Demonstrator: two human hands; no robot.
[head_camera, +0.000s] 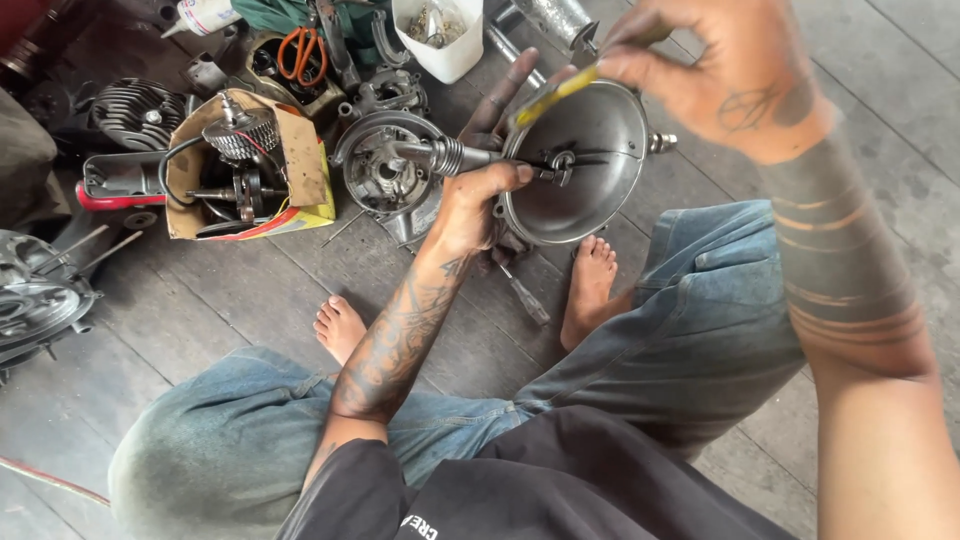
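Left hand (480, 195) grips the rim of a round grey metal cover (580, 165), held above the person's bare feet, thumb across its dished face. Right hand (725, 70) — raised higher — pinches a yellow-handled tool (555, 90) against the cover's edge. Beyond, on the plank floor (230, 300), lie an engine casing (385, 170) and a cardboard box (290, 160) of parts.

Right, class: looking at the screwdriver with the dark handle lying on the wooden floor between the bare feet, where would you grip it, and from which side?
Grip the screwdriver with the dark handle by that thick handle, coming from above. It lies flat on the wooden floor with the handle nearest the person, so it is probably the easiest part to close fingers around. The thin shaft runs under the round grey metal cover held by the left hand.
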